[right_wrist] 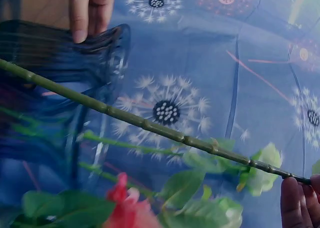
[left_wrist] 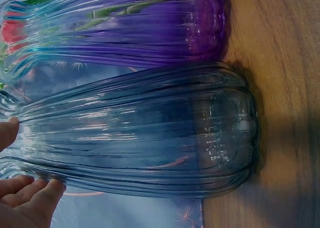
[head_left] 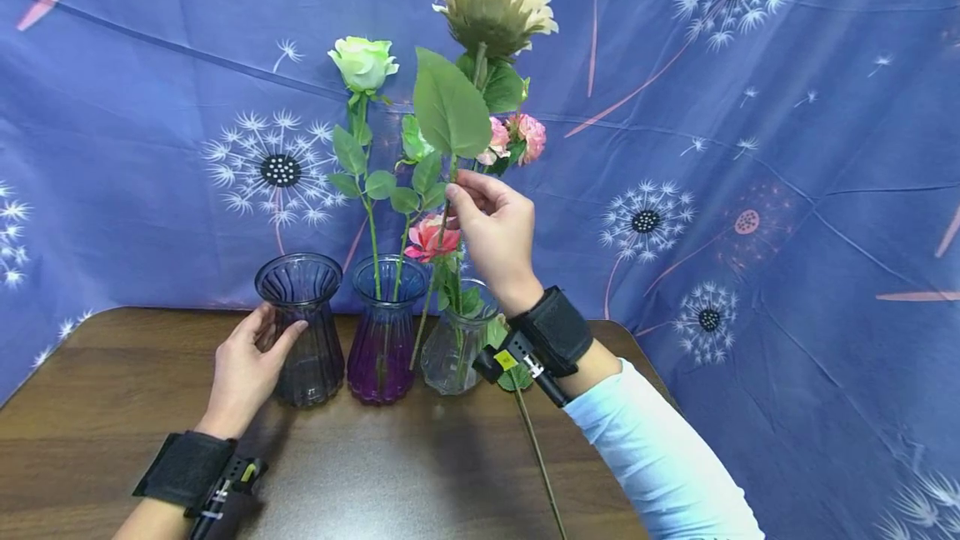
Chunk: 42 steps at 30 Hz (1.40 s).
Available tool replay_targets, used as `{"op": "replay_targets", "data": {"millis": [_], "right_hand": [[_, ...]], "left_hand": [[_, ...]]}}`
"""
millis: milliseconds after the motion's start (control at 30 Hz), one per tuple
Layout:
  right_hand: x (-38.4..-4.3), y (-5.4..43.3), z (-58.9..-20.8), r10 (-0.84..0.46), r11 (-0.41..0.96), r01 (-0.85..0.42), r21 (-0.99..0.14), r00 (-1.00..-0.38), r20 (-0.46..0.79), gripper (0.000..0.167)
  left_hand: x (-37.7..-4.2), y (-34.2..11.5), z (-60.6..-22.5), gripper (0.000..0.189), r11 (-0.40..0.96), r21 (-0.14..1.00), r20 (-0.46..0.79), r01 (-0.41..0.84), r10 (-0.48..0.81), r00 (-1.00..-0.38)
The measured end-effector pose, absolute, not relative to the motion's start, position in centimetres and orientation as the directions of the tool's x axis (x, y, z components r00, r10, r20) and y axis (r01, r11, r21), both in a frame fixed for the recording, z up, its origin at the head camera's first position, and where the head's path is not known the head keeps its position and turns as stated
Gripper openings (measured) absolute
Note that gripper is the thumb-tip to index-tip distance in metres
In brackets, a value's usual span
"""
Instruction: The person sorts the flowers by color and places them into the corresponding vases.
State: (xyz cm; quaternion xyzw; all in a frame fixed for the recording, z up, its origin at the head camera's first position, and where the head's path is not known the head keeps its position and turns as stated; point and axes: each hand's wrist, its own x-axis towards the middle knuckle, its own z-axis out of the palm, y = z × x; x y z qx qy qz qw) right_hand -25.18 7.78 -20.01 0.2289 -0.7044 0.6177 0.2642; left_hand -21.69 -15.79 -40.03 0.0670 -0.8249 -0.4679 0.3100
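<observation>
My left hand (head_left: pixel 246 369) grips a dark grey ribbed glass vase (head_left: pixel 309 357) below its flared rim, thumb on one side and fingers on the other. The vase stands on the table. My right hand (head_left: pixel 498 227) pinches the stem (right_wrist: pixel 150 129) of a large cream artificial flower (head_left: pixel 495 7) between thumb and fingers. The bloom is raised high, and a broad leaf (head_left: pixel 450 107) sits just above the fingertips. The stem slants downward, its lower end in front of the gap between a blue-purple vase (head_left: pixel 381 357) and a clear vase (head_left: pixel 442 357).
Pale green roses (head_left: pixel 363 65) rise from the blue-purple vase. Pink flowers (head_left: pixel 433 238) stand at the clear vase. Another leafy stem (head_left: pixel 538 457) lies on the wooden table (head_left: pixel 360 473) at the right. A blue dandelion-print cloth (head_left: pixel 150 148) hangs close behind the vases.
</observation>
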Motion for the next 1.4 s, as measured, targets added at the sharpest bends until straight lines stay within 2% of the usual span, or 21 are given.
{"op": "replay_targets", "data": {"millis": [200,467,700,1067,1400], "right_hand": [[-25.8,5.2,-17.6,0.013,0.06,-0.683,-0.727,-0.728,0.685,0.02],[-26.0,1.8,-15.7,0.02,-0.011,-0.688,-0.726,-0.726,0.687,0.022],[-26.6,-0.1,-16.4,0.033,-0.017,-0.718,-0.696,-0.696,0.717,0.021],[-26.8,-2.0,-17.2,0.042,-0.026,-0.731,-0.681,-0.682,0.73,0.021],[-26.3,-3.7,-18.2,0.002,0.062,-0.761,-0.646,-0.647,0.762,0.021]], "left_hand": [[-21.9,-15.6,-40.0,0.052,0.541,0.82,0.445,0.187,-0.396,-0.803],[-21.9,-15.5,-40.0,0.053,0.538,0.824,0.434,0.177,-0.399,-0.808],[-21.9,-15.5,-40.1,0.052,0.555,0.809,0.458,0.195,-0.385,-0.801],[-21.9,-15.7,-40.3,0.05,0.556,0.806,0.466,0.202,-0.386,-0.796],[-21.8,-15.8,-40.4,0.043,0.557,0.806,0.467,0.197,-0.397,-0.79]]}}
